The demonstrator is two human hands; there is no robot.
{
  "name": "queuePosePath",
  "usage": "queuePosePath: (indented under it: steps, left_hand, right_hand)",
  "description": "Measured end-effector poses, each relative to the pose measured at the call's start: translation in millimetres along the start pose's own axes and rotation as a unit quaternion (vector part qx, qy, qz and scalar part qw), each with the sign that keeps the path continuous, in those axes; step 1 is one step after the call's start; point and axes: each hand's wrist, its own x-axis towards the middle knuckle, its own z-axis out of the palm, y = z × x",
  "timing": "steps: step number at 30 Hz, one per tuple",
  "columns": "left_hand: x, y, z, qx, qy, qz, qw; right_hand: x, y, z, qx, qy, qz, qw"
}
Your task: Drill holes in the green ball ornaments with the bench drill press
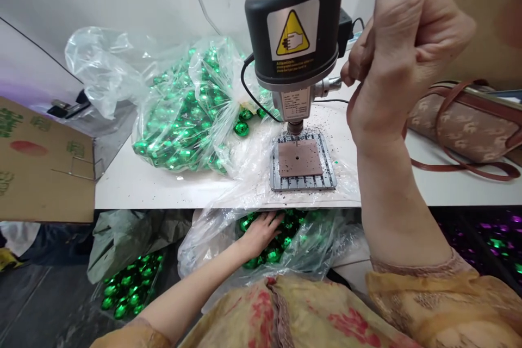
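In the head view my right hand point(387, 60) is raised beside a small black drill press point(293, 27). Its fingers are closed on the press's feed handle, of which a short metal part point(334, 84) shows at the hub; my fist hides the remainder. My left hand point(261, 234) lies with fingers apart on shiny green faceted balls point(273, 254) in a clear plastic bag point(318, 244) below the table edge. Under the drill chuck point(295, 127), a brown pad point(310, 160) with a dark hole rests on the slotted metal base point(305, 184). No ball sits on the pad.
A large clear bag of green balls point(175, 125) stands on the white table point(122, 187), with a few loose balls point(242, 128) beside it. Dark shavings surround the base. A patterned handbag point(468, 114) lies right; a cardboard box point(44, 168) stands left. More balls point(126, 291) are below.
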Motion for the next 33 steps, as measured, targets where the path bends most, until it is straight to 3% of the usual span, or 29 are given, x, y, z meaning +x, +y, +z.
queuePosePath:
  steps: [2,5,6,8,10,11,13,15,19,21,23,25,27,28,30,33]
  left_hand:
    - [1.1,1.1,-3.4,0.001,-0.033,-0.015,0.999]
    - [9.5,-4.0,-26.5,-0.042,-0.017,0.060,0.997]
    - [16.7,-10.5,-37.4,-0.065,0.019,0.083,0.994]
    - [41.2,-33.7,-60.6,-0.100,0.119,0.068,0.985]
    - [78.0,-69.4,-81.4,-0.101,0.212,-0.044,0.971]
    - [98.7,-90.0,-89.7,-0.092,0.224,-0.079,0.967]
    - [138.0,-131.0,-100.5,-0.074,0.209,-0.170,0.960]
    - [167.1,-164.6,-104.1,-0.070,0.147,-0.256,0.953]
    - [187.9,-195.1,-100.7,-0.083,0.096,-0.284,0.950]
    - [187.7,-192.3,-99.8,-0.123,0.129,-0.281,0.943]
    - [185.2,-179.3,-100.5,-0.244,0.193,-0.291,0.905]
    - [180.6,-158.0,-101.5,-0.418,0.241,-0.292,0.826]
    - [174.0,-131.9,-100.5,-0.552,0.235,-0.279,0.750]
    - [170.4,-118.6,-98.9,-0.591,0.222,-0.272,0.726]
    - [164.1,-94.7,-93.2,-0.622,0.199,-0.265,0.709]
    - [161.2,-71.5,-81.0,-0.610,0.179,-0.248,0.731]
  right_hand:
    - [0.4,-1.3,1.0,0.003,0.004,0.002,1.000]
    - [1.2,-0.8,1.8,0.008,0.021,-0.013,1.000]
    - [1.3,-0.3,1.9,0.008,0.027,-0.017,0.999]
    - [1.3,0.5,1.8,0.006,0.025,-0.019,1.000]
    - [1.1,0.5,1.8,0.005,0.025,-0.021,0.999]
    - [0.8,0.2,1.9,0.006,0.026,-0.022,0.999]
    - [0.2,-1.0,2.4,0.006,0.027,-0.019,0.999]
    - [-0.4,-2.1,3.0,0.006,0.026,-0.015,1.000]
    - [-0.5,-3.2,2.8,-0.002,0.028,-0.011,1.000]
    - [-0.2,-3.8,2.2,-0.011,0.019,-0.007,1.000]
    - [-0.3,-4.7,1.7,-0.017,0.012,-0.004,1.000]
    - [-0.9,-5.5,1.8,-0.018,0.011,-0.001,1.000]
    - [-1.8,-5.6,2.2,-0.015,0.010,-0.004,1.000]
    - [-2.1,-5.2,2.4,-0.012,0.009,-0.007,1.000]
    - [-2.7,-4.5,2.3,-0.011,0.015,-0.012,1.000]
    - [-3.2,-4.6,1.0,-0.039,0.018,0.002,0.999]
